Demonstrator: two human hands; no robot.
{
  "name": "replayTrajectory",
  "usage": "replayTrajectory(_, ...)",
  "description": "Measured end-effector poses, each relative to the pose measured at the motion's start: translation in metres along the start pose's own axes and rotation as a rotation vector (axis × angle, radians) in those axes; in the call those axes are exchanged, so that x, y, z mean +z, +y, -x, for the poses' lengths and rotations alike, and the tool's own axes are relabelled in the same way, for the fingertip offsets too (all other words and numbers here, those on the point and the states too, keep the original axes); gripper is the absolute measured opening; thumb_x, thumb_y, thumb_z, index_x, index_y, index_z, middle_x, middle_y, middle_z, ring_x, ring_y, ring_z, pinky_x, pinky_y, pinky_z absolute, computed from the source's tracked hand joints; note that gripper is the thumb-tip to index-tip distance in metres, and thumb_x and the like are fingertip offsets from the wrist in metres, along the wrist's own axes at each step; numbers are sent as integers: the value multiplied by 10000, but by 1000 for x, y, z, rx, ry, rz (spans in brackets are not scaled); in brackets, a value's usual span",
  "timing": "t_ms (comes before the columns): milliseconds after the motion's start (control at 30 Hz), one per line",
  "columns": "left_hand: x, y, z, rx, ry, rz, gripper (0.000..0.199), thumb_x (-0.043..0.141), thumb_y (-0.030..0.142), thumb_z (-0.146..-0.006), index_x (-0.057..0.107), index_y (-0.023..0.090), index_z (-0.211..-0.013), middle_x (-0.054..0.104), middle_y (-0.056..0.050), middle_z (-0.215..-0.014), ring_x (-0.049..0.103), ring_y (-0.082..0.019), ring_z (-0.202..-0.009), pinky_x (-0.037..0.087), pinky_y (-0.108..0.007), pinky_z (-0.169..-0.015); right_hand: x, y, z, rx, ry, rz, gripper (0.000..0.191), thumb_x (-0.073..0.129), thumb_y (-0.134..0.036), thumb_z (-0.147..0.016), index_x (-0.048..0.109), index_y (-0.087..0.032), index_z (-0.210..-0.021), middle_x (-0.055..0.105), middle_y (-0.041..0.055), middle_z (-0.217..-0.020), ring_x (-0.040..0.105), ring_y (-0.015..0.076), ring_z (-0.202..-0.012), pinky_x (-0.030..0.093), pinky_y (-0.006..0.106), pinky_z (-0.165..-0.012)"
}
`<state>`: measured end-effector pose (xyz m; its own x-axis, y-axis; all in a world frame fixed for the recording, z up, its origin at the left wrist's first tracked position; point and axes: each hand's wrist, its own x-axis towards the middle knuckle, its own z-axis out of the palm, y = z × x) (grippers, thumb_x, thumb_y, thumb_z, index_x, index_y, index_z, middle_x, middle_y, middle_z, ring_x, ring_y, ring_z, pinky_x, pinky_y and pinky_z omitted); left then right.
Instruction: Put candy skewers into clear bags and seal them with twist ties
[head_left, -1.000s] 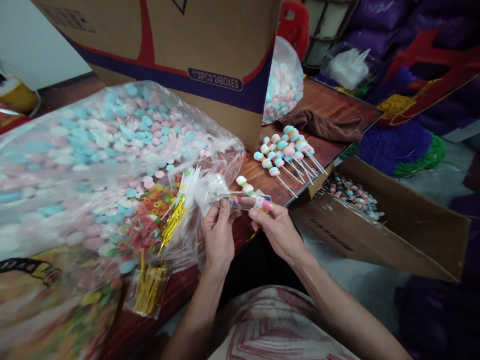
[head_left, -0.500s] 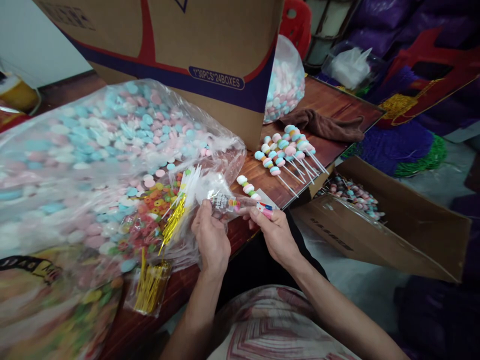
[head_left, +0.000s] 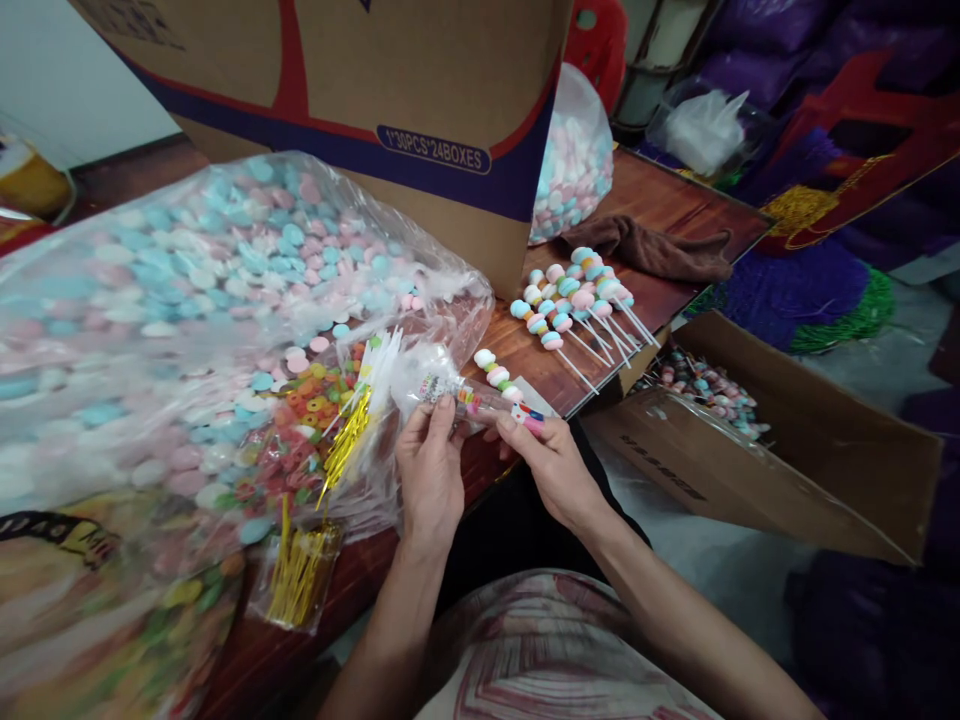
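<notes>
A clear printed plastic candy bag [head_left: 487, 402] is stretched between my two hands above the table edge. My left hand [head_left: 429, 465] pinches it on the left with thumb and fingers. The right end, with a pink, red and blue print, is gripped by my right hand [head_left: 551, 465]. Just behind the bag lies a marshmallow skewer [head_left: 495, 375], its lower part hidden. Beyond it rests a group of marshmallow skewers [head_left: 577, 295] with white sticks. Gold twist ties [head_left: 346, 445] and white sticks [head_left: 382, 365] lie left of my left hand, beside colourful ring gummies [head_left: 289, 440].
A large plastic bag of pastel marshmallows [head_left: 247, 240] covers the table's left side. Behind it stands a big cardboard box [head_left: 420, 90]. A brown cloth [head_left: 652, 247] lies at the back right. Below the table, an open carton [head_left: 840, 440] holds several wrapped sweets.
My left hand has shifted slightly right and up along the candy bag, closer to my right hand. My right hand has barely moved and keeps its grip.
</notes>
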<state>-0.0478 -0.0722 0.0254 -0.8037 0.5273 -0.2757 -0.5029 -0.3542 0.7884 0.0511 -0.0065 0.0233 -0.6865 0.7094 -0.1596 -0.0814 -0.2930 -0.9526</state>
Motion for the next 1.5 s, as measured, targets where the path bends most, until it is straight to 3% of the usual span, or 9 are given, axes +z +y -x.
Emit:
replayTrajectory(167, 1, -3, -1, 103, 63, -16, 233, 858, 316, -688, 717, 179, -814, 712, -4, -864, 654, -115, -800, 540, -240, -767, 4, -6, -2, 28, -31, -184, 345, 676, -530, -898, 833, -227, -843, 719, 93, -1099, 600, 230, -882, 407, 294, -642)
replayTrajectory(433, 0, -8, 4, 80, 51, -38, 255, 826, 368, -735, 721, 186, -878, 729, -20, -921, 676, -145, -835, 550, -295, -803, 8, -4, -6, 13, 94, -94, 422, 675, -588, -890, 823, -217, -755, 751, 93, -948, 627, 238, -843, 429, 302, -624)
replayTrajectory(700, -3, -2, -7, 90, 205, 35, 262, 868, 321, -680, 671, 174, -768, 720, 18, -827, 661, -103, -752, 523, -253, -757, -6, -9, -7, -63, 208, -163, 244, 656, -399, -926, 799, -230, -1030, 731, 82, -1079, 603, 182, -764, 421, 284, -597)
replayTrajectory(800, -8, 4, -15, 14, 235, 102, 246, 858, 285, -706, 659, 170, -794, 720, 14, -831, 663, -100, -731, 523, -257, -744, -20, -11, -8, -249, 281, 159, 255, 586, -363, -974, 764, -243, -1111, 704, 82, -1160, 630, 222, -892, 465, 322, -667)
replayTrajectory(900, -10, 10, -20, -97, 249, 170, 169, 800, 251, -788, 669, 164, -851, 710, 6, -819, 647, -88, -695, 518, -230, -698, -30, -4, -10, -427, 316, 767, 224, 609, -302, -964, 739, -211, -1121, 696, 104, -1089, 617, 270, -986, 470, 388, -819)
replayTrajectory(1067, -8, 16, -21, -202, 278, 245, 91, 652, 220, -923, 657, 151, -865, 673, 9, -758, 627, -79, -649, 525, -217, -653, -32, 18, -14, -410, 287, 1409, 83, 650, -185, -938, 721, -153, -966, 671, 94, -843, 612, 264, -810, 414, 363, -734)
replayTrajectory(1233, -6, 24, -25, -185, 301, 289, 202, 541, 217, -987, 636, 136, -828, 626, 15, -673, 578, -63, -583, 509, -192, -605, -36, 17, -16, -490, 369, 1044, 235, 498, -145, -985, 699, -178, -868, 654, 56, -808, 605, 205, -741, 427, 323, -708)
replayTrajectory(1367, -8, 26, -29, -134, 332, 320, 192, 562, 233, -977, 641, 140, -828, 623, 20, -670, 570, -59, -581, 499, -181, -598, -44, -1, -4, -475, 376, 597, 166, 577, -235, -956, 706, -205, -857, 665, 32, -820, 610, 201, -760, 468, 316, -719)
replayTrajectory(1500, -10, 23, -31, -82, 362, 293, 154, 628, 253, -942, 653, 151, -828, 655, 19, -705, 592, -62, -614, 504, -186, -628, -47, -15, 14, -466, 325, 468, 116, 652, -247, -927, 734, -221, -849, 662, 23, -797, 607, 202, -744, 469, 325, -698)
